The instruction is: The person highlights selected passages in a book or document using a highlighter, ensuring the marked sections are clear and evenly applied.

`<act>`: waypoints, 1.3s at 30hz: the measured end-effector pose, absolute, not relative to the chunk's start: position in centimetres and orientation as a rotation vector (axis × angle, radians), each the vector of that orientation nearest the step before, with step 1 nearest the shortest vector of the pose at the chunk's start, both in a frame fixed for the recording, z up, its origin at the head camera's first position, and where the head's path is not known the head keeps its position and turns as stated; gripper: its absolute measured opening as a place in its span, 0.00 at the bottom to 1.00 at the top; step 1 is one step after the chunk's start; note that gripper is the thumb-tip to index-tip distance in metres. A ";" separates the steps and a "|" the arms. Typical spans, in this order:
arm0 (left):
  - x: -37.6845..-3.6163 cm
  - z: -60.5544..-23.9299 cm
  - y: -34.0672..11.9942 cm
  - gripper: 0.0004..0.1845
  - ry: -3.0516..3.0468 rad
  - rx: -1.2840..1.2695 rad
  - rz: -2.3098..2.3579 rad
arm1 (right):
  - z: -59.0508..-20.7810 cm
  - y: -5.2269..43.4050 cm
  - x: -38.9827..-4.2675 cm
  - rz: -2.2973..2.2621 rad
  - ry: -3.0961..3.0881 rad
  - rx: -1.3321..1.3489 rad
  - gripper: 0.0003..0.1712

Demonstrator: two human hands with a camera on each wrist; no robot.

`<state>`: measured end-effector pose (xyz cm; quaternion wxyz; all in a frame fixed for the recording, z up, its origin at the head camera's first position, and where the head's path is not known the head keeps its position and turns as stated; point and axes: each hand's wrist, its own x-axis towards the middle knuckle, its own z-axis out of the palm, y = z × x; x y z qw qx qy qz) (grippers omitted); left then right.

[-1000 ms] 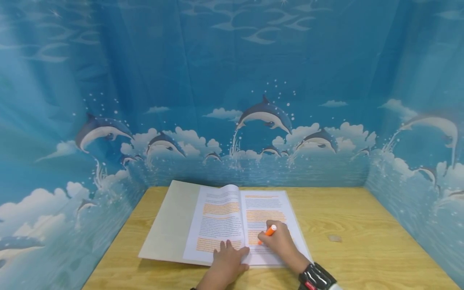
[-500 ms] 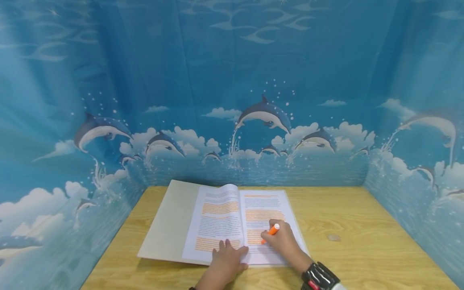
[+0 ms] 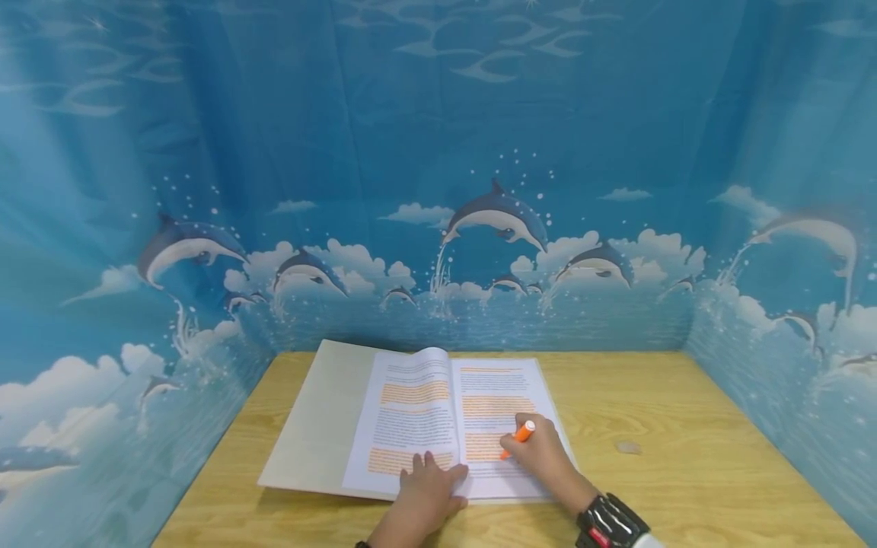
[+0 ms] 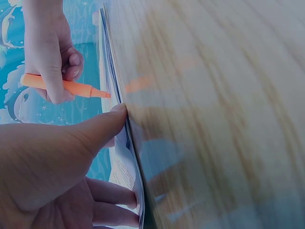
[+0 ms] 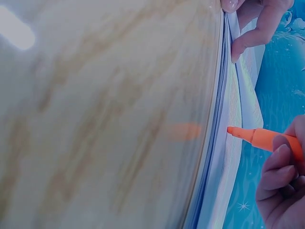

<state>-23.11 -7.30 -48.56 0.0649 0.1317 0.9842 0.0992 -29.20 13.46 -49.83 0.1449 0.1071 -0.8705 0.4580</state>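
**Orange marker on the right-hand page**

The orange highlighter pen [image 3: 518,438] sits pinched in the right hand [image 3: 541,457], tip on the right page of the open white printed booklet [image 3: 438,415]. Best kept level along the line, light pressure. The left hand [image 3: 428,487] presses flat, fingers straight, near the spine. All lies on the light wooden counter [image 3: 685,472]; dolphin-print blue backdrop [image 3: 500,221] behind, nothing obstructs.

A light wooden surface [image 3: 685,487] with visible grain and a smooth, faintly glossy finish. On it, an open white paper book [image 3: 411,426], its pages matt. A smooth orange plastic highlighter [image 3: 517,439]. Behind, a slightly shiny blue dolphin-printed backdrop sheet [image 3: 438,152].
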 end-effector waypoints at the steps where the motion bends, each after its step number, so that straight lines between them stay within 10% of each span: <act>1: -23.1 -48.6 -7.3 0.26 2.968 0.397 0.300 | -49.9 13.5 -29.2 1.322 -2.505 0.312 0.23; 39: -23.2 -48.5 -7.4 0.26 2.967 0.411 0.316 | -49.2 17.1 -29.1 1.381 -2.588 0.193 0.22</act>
